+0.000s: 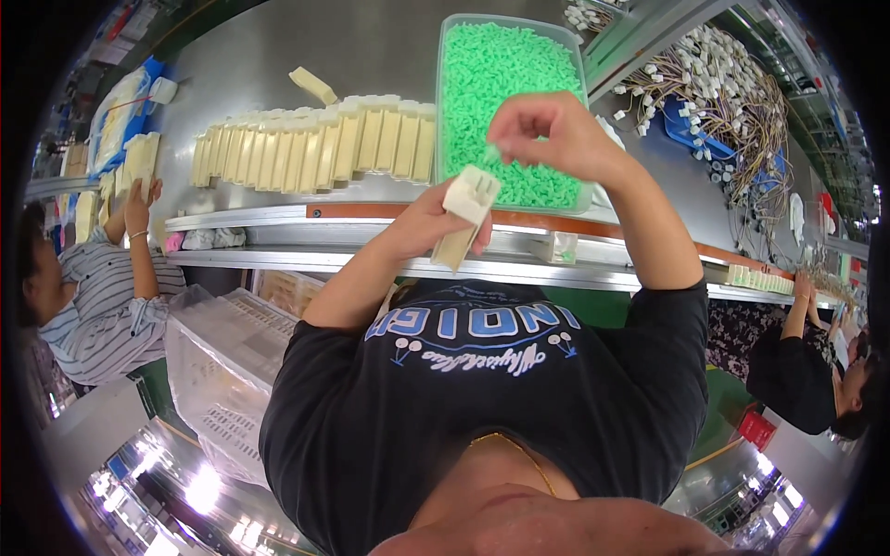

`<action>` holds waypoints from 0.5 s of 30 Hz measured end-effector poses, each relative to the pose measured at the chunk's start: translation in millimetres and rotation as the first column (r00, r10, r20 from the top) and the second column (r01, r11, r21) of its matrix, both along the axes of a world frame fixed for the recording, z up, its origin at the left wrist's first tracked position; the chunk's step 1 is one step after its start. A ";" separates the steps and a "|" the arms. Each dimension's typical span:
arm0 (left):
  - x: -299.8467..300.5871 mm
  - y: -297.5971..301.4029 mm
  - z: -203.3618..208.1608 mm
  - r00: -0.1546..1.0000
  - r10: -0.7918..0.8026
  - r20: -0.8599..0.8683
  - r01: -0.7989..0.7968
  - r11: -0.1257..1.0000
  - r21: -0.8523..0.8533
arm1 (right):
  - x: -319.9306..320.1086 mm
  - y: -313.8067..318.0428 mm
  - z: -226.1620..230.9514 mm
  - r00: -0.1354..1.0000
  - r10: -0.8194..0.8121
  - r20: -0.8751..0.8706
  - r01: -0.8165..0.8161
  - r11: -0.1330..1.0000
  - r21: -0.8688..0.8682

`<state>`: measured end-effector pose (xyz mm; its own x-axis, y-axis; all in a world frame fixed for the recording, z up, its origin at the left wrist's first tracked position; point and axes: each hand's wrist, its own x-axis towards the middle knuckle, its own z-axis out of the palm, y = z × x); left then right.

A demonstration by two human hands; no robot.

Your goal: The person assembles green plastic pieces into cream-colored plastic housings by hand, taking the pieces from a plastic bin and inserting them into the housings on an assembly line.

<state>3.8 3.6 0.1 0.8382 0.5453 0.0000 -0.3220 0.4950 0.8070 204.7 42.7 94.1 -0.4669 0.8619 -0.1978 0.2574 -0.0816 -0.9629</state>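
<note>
My left hand (pixel 425 224) is closed around a long cream plastic housing (pixel 472 197), tilted so its slotted white end faces up. Just above that end, my right hand (pixel 554 136) pinches a small green plastic piece (pixel 493 154) between thumb and fingertips. The piece looks apart from the housing, though its exact shape is blurred. Behind both hands stands a clear plastic bin (pixel 443 56) full of similar small green pieces (pixel 505 69). To its left, a long row of cream housings (pixel 306 148) stands side by side on the metal table (pixel 380 56).
One loose housing (pixel 312 85) lies behind the row. A heap of wires with white connectors (pixel 714 83) covers the right side, partly over a blue tray (pixel 691 130). A metal rail (pixel 352 222) edges the table. Co-workers (pixel 88 287) sit at both sides; a plastic-wrapped crate (pixel 227 371) stands left.
</note>
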 end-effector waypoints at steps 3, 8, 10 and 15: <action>6.1 -8.1 13.3 0.997 -0.056 -0.045 0.056 0.998 -0.007 | -8.3 -27.1 9.3 0.985 0.106 0.133 -0.147 0.921 0.361; 10.1 -7.2 14.6 0.987 -0.162 0.015 0.162 0.984 -0.074 | -0.7 -45.8 8.3 0.969 0.112 0.222 -0.225 0.773 0.593; 10.4 -5.7 16.8 0.973 -0.232 -0.021 0.229 0.968 -0.105 | 0.2 -48.8 8.4 0.972 0.107 0.211 -0.220 0.738 0.638; 10.3 -5.2 0.2 0.943 -0.325 0.067 0.331 0.938 -0.103 | -0.3 -48.8 4.1 0.940 0.219 0.260 -0.337 0.709 0.619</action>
<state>14.0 -1.6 0.3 0.9710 0.2391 -0.0002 -0.1637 0.6654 0.7283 204.3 -6.1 98.2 -0.7197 0.6415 0.2655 0.3165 0.6436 -0.6969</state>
